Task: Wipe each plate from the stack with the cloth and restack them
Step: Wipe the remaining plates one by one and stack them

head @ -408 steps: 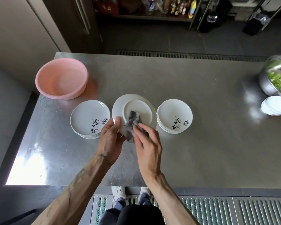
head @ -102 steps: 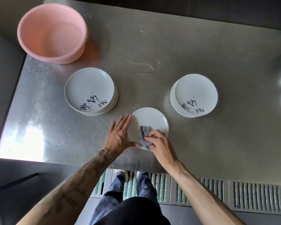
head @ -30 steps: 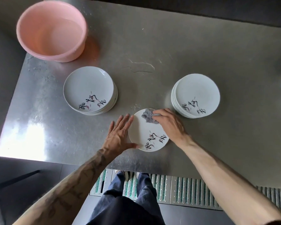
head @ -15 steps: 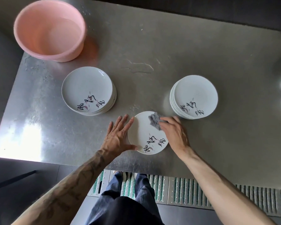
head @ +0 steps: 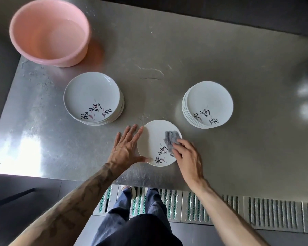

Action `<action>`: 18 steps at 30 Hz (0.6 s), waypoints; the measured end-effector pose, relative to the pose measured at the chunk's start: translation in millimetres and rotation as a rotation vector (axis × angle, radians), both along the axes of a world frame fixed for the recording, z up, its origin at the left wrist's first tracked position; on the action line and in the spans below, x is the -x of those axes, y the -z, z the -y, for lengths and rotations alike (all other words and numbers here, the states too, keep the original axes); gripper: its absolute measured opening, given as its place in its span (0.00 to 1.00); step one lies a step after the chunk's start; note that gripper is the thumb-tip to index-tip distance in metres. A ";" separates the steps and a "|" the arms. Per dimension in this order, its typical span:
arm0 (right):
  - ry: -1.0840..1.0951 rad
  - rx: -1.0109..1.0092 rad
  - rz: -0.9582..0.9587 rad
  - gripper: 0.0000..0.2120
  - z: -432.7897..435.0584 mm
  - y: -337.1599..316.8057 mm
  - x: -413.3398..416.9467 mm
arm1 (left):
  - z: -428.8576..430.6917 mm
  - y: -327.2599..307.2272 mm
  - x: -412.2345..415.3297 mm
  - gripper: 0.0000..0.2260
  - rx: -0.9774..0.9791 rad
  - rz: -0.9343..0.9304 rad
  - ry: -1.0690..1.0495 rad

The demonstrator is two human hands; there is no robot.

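Observation:
A single white plate (head: 152, 139) with black brush writing lies face up near the front edge of the steel table (head: 203, 59). My left hand (head: 125, 148) lies flat with straight fingers against the plate's left rim, the thumb along its near edge. My right hand (head: 187, 155) presses a crumpled grey cloth (head: 171, 139) onto the plate's right side, fingers curled over the cloth. A stack of the same plates (head: 92, 96) stands to the left. Another stack (head: 210, 102) stands to the right.
A pink plastic basin (head: 48, 31) sits at the table's far left corner. A smear of water (head: 150, 73) marks the tabletop behind the plates. Below the table's front edge are floor grates (head: 256, 212) and my legs.
My right hand has slid the cloth from the plate's far edge round to its right side, towards me. The left hand and the plate have stayed in place.

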State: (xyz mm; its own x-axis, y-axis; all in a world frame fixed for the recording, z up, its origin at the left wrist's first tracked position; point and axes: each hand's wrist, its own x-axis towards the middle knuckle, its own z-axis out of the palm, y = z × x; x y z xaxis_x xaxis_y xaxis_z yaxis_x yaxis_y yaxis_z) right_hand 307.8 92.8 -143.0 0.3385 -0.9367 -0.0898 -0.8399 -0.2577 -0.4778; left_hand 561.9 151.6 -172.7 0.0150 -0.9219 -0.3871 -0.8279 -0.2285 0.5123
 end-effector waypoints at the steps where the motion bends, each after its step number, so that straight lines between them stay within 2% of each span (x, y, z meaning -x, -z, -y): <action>1: 0.070 -0.043 0.020 0.11 -16.1 -1.4 -2.3 | 0.1 -0.6 0.2 0.58 -0.001 0.004 0.000; 4: 0.193 -0.181 0.081 0.12 -53.4 -5.6 -23.3 | 0.7 -1.8 1.2 0.58 -0.005 0.040 0.015; 9: 0.150 -0.249 0.062 0.17 -63.6 -7.8 -33.6 | -2.7 -5.9 3.8 0.58 0.040 0.178 0.096; 12: 0.102 -0.217 0.009 0.15 -56.3 -6.2 -21.9 | -5.5 -6.0 6.5 0.55 0.137 0.293 0.236; 15: 0.059 -0.124 -0.033 0.13 -51.0 -4.5 -11.0 | -5.9 -8.6 9.5 0.48 0.228 0.294 0.352; 18: 0.118 -0.042 -0.019 0.13 -46.7 -1.9 -5.5 | -5.9 -10.5 12.6 0.43 0.227 0.362 0.402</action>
